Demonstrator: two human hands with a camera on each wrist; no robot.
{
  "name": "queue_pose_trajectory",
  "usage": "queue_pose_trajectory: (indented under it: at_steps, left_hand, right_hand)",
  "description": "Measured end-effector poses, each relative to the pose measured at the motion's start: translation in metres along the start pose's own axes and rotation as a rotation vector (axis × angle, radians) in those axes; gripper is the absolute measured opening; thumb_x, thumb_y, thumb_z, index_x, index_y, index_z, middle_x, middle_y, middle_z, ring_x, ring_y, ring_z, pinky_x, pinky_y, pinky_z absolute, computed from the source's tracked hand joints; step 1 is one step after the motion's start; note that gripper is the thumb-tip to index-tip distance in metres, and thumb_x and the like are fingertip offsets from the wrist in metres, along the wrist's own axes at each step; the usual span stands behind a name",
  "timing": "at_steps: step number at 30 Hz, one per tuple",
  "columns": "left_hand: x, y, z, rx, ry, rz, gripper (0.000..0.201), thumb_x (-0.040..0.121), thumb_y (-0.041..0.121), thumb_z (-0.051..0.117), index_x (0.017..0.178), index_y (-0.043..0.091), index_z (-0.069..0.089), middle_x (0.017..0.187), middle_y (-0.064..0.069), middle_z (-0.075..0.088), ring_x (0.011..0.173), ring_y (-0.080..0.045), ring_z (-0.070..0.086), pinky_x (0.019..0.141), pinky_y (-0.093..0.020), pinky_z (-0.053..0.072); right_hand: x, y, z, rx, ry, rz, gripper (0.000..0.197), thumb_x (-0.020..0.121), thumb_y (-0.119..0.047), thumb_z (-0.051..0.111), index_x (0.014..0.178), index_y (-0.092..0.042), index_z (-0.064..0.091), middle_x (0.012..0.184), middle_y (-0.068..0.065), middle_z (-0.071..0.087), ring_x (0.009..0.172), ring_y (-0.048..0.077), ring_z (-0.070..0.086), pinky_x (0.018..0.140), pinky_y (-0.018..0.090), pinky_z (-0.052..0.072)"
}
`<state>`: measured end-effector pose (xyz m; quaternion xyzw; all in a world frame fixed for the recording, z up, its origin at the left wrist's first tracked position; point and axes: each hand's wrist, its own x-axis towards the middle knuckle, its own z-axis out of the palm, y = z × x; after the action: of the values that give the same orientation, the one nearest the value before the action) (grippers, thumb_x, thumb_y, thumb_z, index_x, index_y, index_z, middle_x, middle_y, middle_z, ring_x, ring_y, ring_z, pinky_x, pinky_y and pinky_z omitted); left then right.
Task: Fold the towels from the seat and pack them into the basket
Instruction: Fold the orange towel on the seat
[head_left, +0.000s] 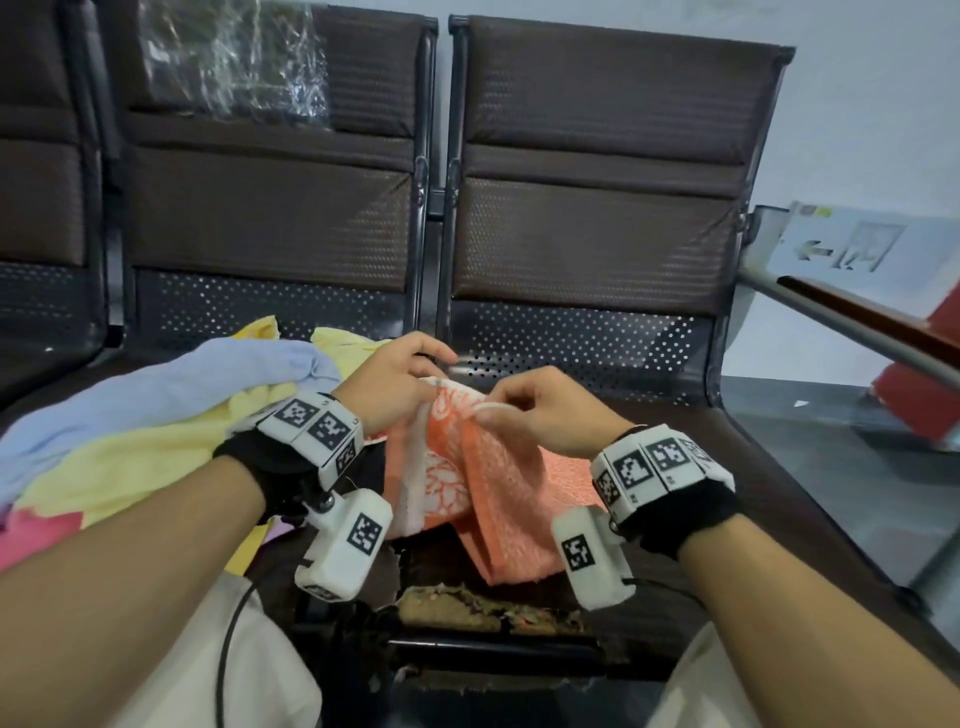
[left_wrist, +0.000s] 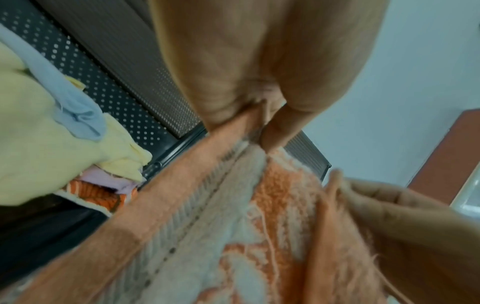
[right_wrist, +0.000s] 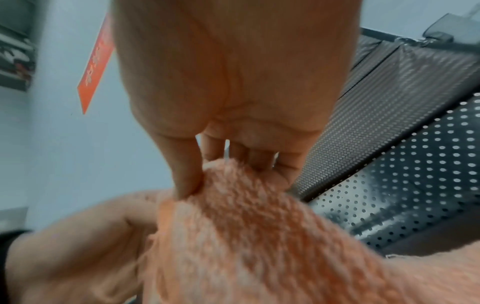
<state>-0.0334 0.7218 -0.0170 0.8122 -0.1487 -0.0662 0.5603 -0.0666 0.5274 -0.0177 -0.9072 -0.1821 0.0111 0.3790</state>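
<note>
Head view only — yellow towel (head_left: 135, 457) beside orange towel (head_left: 498, 467)

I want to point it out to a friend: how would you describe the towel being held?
On the right-hand dark padded seat, both hands pinch the top edge of one orange terry towel. Unlike the plain yellow towel and blue towel heaped leftward, it has a white floral pattern.

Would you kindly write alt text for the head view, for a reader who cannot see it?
Two hands, left hand and right hand, pinch the top edge of an orange patterned towel above a dark seat. Blue towel and yellow towel lie heaped on the left.
</note>
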Motion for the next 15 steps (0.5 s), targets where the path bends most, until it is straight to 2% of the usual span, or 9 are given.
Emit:
queue_pose_trajectory:
  at_steps: [2,4,5,7,9,10,12,15]
  left_hand:
    - [0.001,-0.004,-0.002,0.134,0.101,0.0,0.016,0.086,0.002,0.057,0.091,0.016,0.061,0.076,-0.002,0.063,0.066,-0.018,0.058,0.066,-0.033,0.048]
    - [0.0,-0.005,-0.003,0.194,0.173,0.03,0.003,0.087,0.013,0.062,0.087,0.014,0.065,0.078,-0.004,0.067,0.067,-0.015,0.059,0.066,-0.032,0.049]
    - [-0.001,-0.003,-0.002,0.184,0.189,0.041,0.006,0.087,0.017,0.063,0.088,0.012,0.067,0.077,-0.004,0.068,0.066,-0.015,0.06,0.064,-0.032,0.051]
    - [-0.001,0.002,0.001,0.129,0.204,0.05,0.011,0.088,0.021,0.063,0.091,0.011,0.068,0.074,-0.009,0.069,0.066,-0.024,0.064,0.063,-0.039,0.056]
    - [0.0,0.008,0.005,0.093,0.22,0.062,0.012,0.089,0.021,0.061,0.091,0.011,0.068,0.077,-0.015,0.07,0.074,-0.036,0.067,0.065,-0.048,0.058]
    - [0.002,0.01,0.008,0.082,0.23,0.063,0.012,0.09,0.021,0.06,0.092,0.012,0.067,0.079,-0.016,0.07,0.077,-0.036,0.067,0.066,-0.049,0.058]
    - [0.005,0.012,0.013,0.046,0.253,0.03,0.009,0.09,0.018,0.057,0.092,0.013,0.065,0.081,-0.016,0.07,0.073,-0.032,0.067,0.064,-0.047,0.059]
    - [0.012,0.012,0.018,-0.121,0.246,-0.081,0.01,0.087,0.005,0.051,0.083,0.013,0.056,0.067,-0.009,0.063,0.048,-0.015,0.061,0.045,-0.03,0.052]
  right_hand:
    - [0.001,0.001,-0.005,0.05,0.155,0.01,0.017,0.086,-0.03,0.067,0.072,-0.021,0.069,0.075,-0.003,0.069,0.073,0.01,0.063,0.072,0.038,0.054]
    - [0.002,0.006,-0.012,0.122,0.331,0.031,0.018,0.083,-0.032,0.067,0.067,-0.023,0.068,0.079,-0.001,0.072,0.081,0.016,0.067,0.076,0.04,0.055]
    - [0.002,0.009,-0.015,0.133,0.398,0.043,0.019,0.082,-0.033,0.068,0.065,-0.025,0.068,0.077,-0.003,0.072,0.081,0.014,0.067,0.074,0.036,0.054]
    - [0.002,0.013,-0.018,0.05,0.464,0.063,0.018,0.082,-0.034,0.068,0.066,-0.029,0.068,0.07,-0.013,0.067,0.074,0.002,0.063,0.068,0.02,0.045]
    - [0.001,0.012,-0.016,-0.129,0.457,0.063,0.013,0.083,-0.038,0.069,0.077,-0.027,0.074,0.076,-0.017,0.061,0.076,-0.001,0.056,0.066,0.009,0.036]
    - [0.001,0.01,-0.015,-0.199,0.446,0.048,0.016,0.083,-0.039,0.069,0.082,-0.024,0.076,0.082,-0.013,0.059,0.08,0.001,0.053,0.069,0.01,0.035]
    - [-0.001,0.0,-0.014,-0.212,0.417,-0.019,0.015,0.082,-0.038,0.072,0.084,-0.024,0.076,0.084,-0.011,0.057,0.078,0.0,0.052,0.072,0.015,0.036]
    - [-0.009,-0.02,-0.014,-0.018,0.235,-0.177,0.005,0.081,-0.03,0.073,0.08,-0.027,0.076,0.075,-0.012,0.069,0.074,0.001,0.062,0.069,0.023,0.045]
